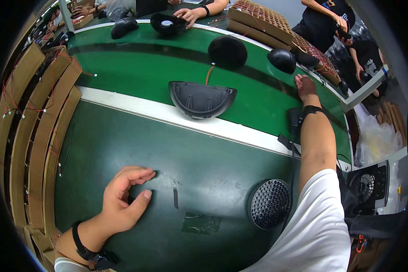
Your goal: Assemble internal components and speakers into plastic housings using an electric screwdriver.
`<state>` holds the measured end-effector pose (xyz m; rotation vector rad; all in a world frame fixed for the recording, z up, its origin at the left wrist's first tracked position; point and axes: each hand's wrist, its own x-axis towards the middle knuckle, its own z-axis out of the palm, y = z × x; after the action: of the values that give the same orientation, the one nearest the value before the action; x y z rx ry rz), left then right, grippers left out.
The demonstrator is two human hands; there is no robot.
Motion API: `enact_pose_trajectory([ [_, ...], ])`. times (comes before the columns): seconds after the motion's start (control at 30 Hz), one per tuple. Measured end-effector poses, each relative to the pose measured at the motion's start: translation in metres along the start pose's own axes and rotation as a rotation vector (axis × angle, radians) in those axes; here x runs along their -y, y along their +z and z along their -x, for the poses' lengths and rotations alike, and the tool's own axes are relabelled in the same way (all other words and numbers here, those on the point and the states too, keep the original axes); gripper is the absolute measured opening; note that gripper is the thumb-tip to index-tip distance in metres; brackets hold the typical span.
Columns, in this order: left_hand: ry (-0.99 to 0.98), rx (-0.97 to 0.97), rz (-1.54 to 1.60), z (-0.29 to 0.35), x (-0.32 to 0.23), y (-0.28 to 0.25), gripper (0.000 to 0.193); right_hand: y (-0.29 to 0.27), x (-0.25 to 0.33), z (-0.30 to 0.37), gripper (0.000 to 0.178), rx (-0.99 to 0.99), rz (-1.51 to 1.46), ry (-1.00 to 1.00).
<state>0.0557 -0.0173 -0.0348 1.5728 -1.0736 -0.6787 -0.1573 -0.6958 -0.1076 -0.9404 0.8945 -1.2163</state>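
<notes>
We see the left hand (122, 204) raised over the dark green bench (136, 245), its curled fingers and thumb apart, with an open gap between them. Our right hand (307, 89) reaches out over the bright green belt (258, 102), fingers extended and parted. Just ahead and to the left of those fingers sits a black rounded housing (281, 60); whether they touch it, we cannot tell. Farther left of them stands a larger black housing (227, 51), a red wire (209, 75) trailing below it. Between our two sets of fingers, beyond the left ones, a black half-round shell (203, 100) shows its ribbed inside and overlaps the white strip (122, 104). To the right of the left fingers we see a black perforated disc (270, 204) on the bench, and, much nearer them, a thin dark strip (175, 197). Cardboard trays (36, 140) line up well to their left.
</notes>
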Motion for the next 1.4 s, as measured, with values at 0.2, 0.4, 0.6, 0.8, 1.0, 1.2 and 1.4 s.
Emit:
enact_pose_trajectory([
  [0.2, 0.073, 0.052, -0.027, -0.004, -0.002, 0.002, 0.041, -0.003, 0.037, 0.024, 0.045, -0.035, 0.068, 0.001],
  [0.4, 0.108, -0.011, -0.043, -0.002, -0.002, 0.005, 0.039, -0.002, 0.034, 0.018, 0.03, -0.04, -0.013, -0.047],
  [0.6, 0.171, 0.039, -0.122, -0.005, -0.004, 0.004, 0.037, 0.113, 0.079, 0.133, 0.035, 0.144, 0.901, -0.095],
  [0.8, 0.221, 0.033, -0.138, -0.005, 0.001, 0.003, 0.036, 0.204, 0.084, 0.276, 0.085, 1.027, 1.344, 0.437],
  [1.0, 0.274, 0.031, -0.137, -0.006, 0.005, 0.005, 0.035, 0.192, 0.067, 0.304, 0.03, 0.969, 1.133, 0.225],
  [1.2, 0.229, 0.027, -0.143, 0.001, 0.002, 0.004, 0.04, 0.192, 0.067, 0.362, 0.029, 0.904, 1.02, -0.067],
  [1.4, 0.114, -0.044, 0.104, 0.003, 0.004, 0.011, 0.066, 0.193, 0.08, 0.427, 0.025, 1.031, 1.08, -0.091],
])
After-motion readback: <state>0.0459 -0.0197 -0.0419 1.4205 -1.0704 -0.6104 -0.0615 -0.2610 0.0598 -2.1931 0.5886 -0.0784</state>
